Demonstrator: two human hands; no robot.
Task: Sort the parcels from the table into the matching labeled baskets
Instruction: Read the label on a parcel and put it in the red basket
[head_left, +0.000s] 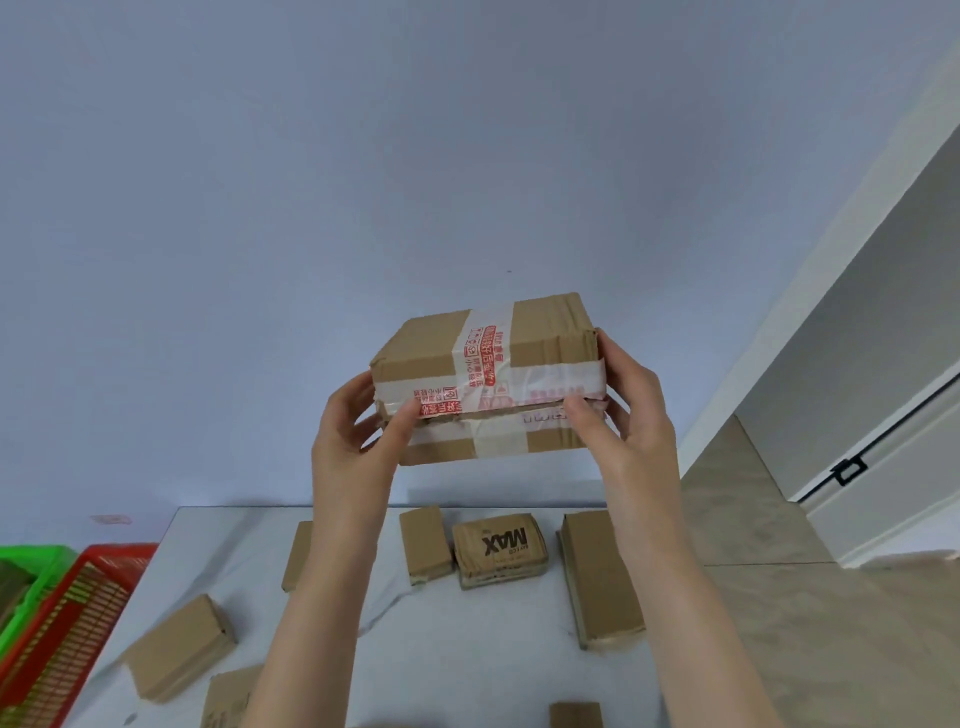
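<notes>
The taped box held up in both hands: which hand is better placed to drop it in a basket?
Probably the left hand. Both it and the right hand grip the taped box, but the red basket and green basket sit on its side.

Parcel-sorting room: cardboard parcels (602, 577) on table (467, 649), baskets (78, 613).

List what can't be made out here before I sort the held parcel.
Head view only.
- The held parcel: no sorting label faces the camera; tape print too small to read.
- The green basket and red basket: cut by the left edge; no labels in view.
- The far parcel: partly covered by the left forearm.
- The bottom parcel: cut by the bottom edge.
</notes>
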